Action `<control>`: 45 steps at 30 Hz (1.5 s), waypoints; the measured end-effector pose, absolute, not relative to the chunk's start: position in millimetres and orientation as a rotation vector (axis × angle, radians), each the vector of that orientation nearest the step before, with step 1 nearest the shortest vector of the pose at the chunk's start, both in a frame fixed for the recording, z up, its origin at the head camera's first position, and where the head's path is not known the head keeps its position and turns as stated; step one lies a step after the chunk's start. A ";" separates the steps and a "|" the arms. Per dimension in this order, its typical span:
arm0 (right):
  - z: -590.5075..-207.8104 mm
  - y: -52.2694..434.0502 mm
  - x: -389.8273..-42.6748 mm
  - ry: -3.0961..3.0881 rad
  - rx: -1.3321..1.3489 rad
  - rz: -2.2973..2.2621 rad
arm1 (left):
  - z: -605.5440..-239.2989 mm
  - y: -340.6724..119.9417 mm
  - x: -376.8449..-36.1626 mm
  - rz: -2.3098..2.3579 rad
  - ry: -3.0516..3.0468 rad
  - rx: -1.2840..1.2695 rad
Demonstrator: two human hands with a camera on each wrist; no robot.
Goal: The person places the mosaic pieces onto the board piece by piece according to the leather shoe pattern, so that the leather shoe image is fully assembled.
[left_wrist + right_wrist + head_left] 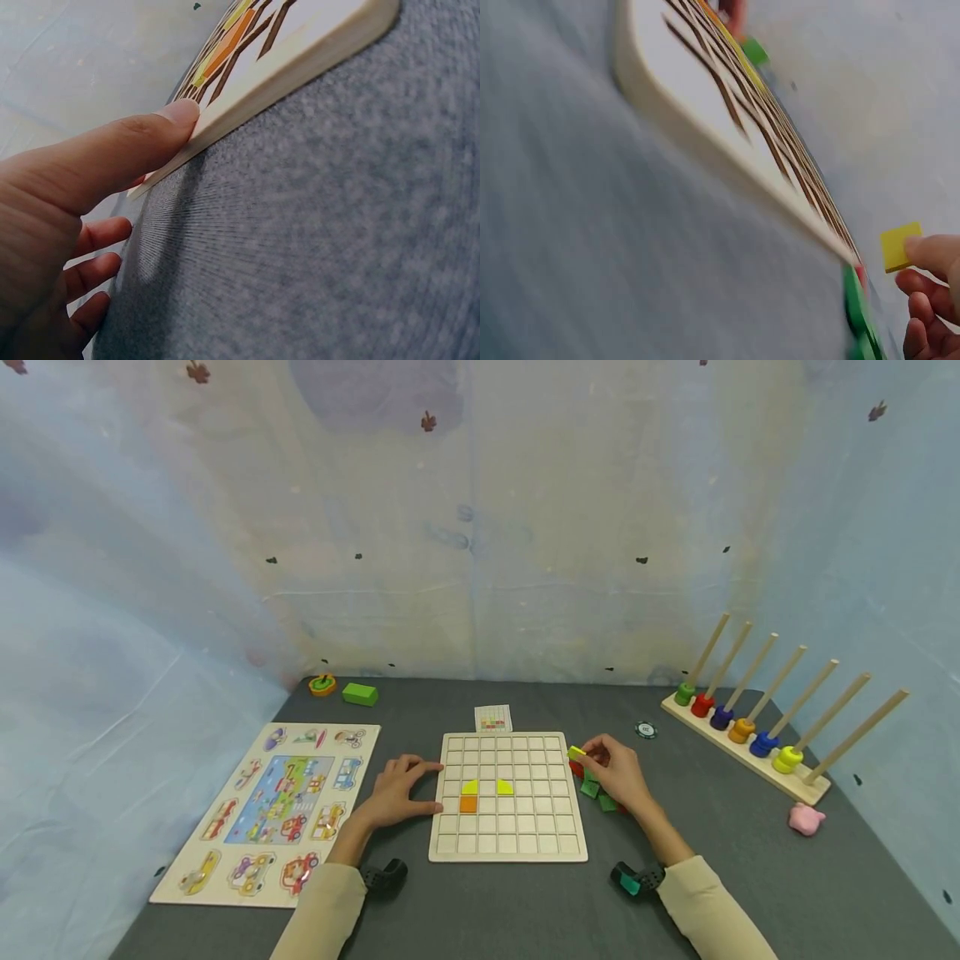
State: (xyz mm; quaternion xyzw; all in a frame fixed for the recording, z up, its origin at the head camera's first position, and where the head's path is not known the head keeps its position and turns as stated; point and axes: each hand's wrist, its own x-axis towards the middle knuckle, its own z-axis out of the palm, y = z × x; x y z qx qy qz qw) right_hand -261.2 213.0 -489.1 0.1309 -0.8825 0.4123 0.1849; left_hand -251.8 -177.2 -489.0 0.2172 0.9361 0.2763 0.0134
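Note:
A wooden grid board (525, 846) lies flat on the dark table, bearing an orange square tile (468, 804) and two yellow tiles, one right behind the orange tile and one (505, 787) farther right. At the board's left edge rests my left hand (393, 793), thumb and forefinger spread along it; the left wrist view shows the thumb on the rim. My right hand (613, 772) pinches a yellow square tile (900, 246) between thumb and fingers, just beyond the board's right edge. Green tiles (590, 788) and red tiles (576, 768) lie below that hand, which partly hides them.
Behind the board lies a small pattern card (492, 718). A picture puzzle board (363, 735) is at left, with a green block (360, 694) and a round toy (322, 685) beyond. Right are a peg stand (738, 741), a poker chip (646, 729) and a pink pig (806, 819).

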 end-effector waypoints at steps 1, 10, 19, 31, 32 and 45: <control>-488.6 207.0 -259.8 -2.472 0.386 1.189 | -488.9 -177.2 -251.7 0.863 2.916 0.678; -482.7 146.3 -237.8 -2.489 0.669 1.445 | -493.7 -178.4 -251.0 0.846 2.908 0.682; -490.2 101.6 -225.9 -2.481 0.829 1.484 | -492.8 -177.2 -251.4 0.869 2.918 0.683; -496.9 90.9 -221.2 -2.526 0.874 1.027 | -493.5 -177.5 -251.4 0.845 2.932 0.689; -496.9 91.0 -220.9 -2.530 0.876 0.993 | -493.2 -177.4 -251.2 0.841 2.930 0.689; -488.3 97.7 -223.1 -2.538 0.927 0.779 | -494.8 -178.2 -251.2 0.905 2.976 0.769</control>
